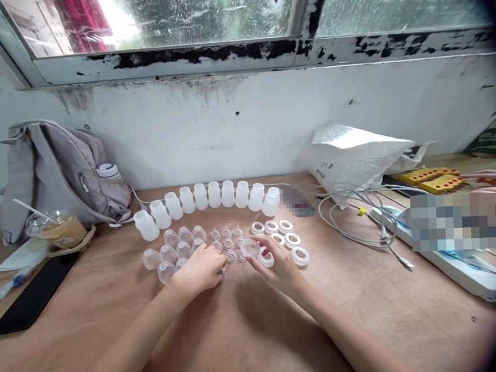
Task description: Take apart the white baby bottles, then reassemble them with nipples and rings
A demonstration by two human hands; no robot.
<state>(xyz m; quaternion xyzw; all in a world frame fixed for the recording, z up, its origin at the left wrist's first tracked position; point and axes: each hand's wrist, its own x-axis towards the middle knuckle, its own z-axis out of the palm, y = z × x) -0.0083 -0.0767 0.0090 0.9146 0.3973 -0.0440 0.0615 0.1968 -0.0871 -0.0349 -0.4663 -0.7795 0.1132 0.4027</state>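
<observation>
Left hand [202, 267], grip hidden, overlaps domes [167, 273]; right hand [280, 265] pinches a clear piece [250, 247]; bottles [214, 194] stand behind, backpack [60, 172] left, pouch [353, 156] right

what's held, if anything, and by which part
The right hand holds a round translucent plastic piece by its edge; whether the left hand holds anything is hidden.

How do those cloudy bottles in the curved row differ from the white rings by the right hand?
The bottles stand tall, while the rings lie flat. The bottles have waisted bodies; the rings are low, with open centres. The bottles look cloudy, the rings a more solid white. Both are pale and sit on the brown table.
</observation>
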